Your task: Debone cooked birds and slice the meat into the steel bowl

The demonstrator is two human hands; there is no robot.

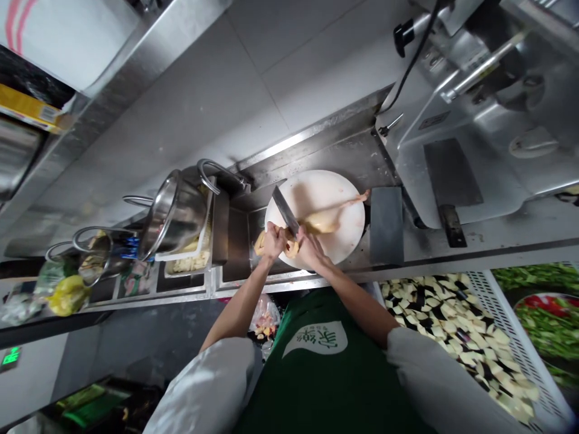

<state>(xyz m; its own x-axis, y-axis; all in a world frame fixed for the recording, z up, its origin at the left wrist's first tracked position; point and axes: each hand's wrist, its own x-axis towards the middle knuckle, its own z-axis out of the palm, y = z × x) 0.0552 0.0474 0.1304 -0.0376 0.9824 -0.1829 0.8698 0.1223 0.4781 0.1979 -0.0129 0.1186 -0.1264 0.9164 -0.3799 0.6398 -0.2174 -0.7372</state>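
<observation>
A round white cutting board [346, 241] lies over the sink counter in front of me. On it rests a pale plucked bird [323, 221], one thin end stretching toward the board's right rim. My right hand [312, 248] is closed round the handle of a kitchen knife [284, 206], its broad blade pointing up and left. Beside it, my left hand [273, 241] has its fingers curled on a yellowish poultry piece [291, 248] at the board's lower left. Another yellowish piece [259, 243] shows left of that hand. The fingers partly hide what they grip.
A dark rectangular block [386, 224] stands right of the board. Farther right, a cleaver [453, 181] lies on a metal slicing machine [497, 120]. Steel bowls [174, 211] and a faucet [224, 169] are left. Cut eggplant [461, 325] fills a crate [511, 301] below the counter.
</observation>
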